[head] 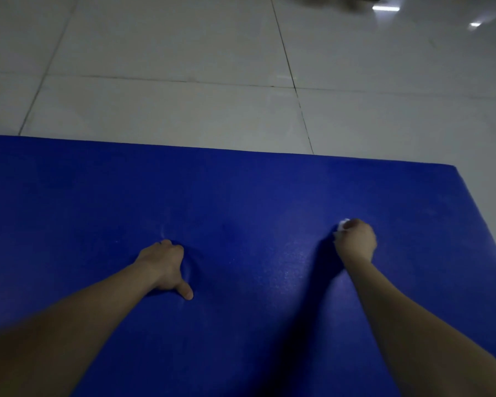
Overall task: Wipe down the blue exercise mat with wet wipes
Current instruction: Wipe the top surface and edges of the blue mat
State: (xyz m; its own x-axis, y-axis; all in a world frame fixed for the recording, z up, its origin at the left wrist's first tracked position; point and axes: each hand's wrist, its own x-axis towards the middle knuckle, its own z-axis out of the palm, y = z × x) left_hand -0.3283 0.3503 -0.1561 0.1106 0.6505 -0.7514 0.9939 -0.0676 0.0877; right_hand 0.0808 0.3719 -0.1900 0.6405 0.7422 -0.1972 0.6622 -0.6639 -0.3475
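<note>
At the left we see our left hand (163,265) planted on the blue exercise mat (241,196), its fingers folded under so the knuckles bear down, holding nothing, with the thumb (187,292) stuck out sideways and lying on the mat. The foam is dented and creased around that fist. The mat itself lies flat on a floor of pale tiles (169,53) and fills the lower part of the view from the left edge across. Its far edge runs just ahead of our hands and its far right corner shows at the right. Moving right, past a bare stretch of blue between the arms, our right hand (357,242) is curled into a fist around a bunched white wet wipe (342,224). Only a small tuft of the wipe peeks out at the fist's upper left. We cannot tell whether the wipe touches the mat. At the top right of the floor there are bright reflections (385,7) and a dark blurred shape (338,1) that we cannot make out.
</note>
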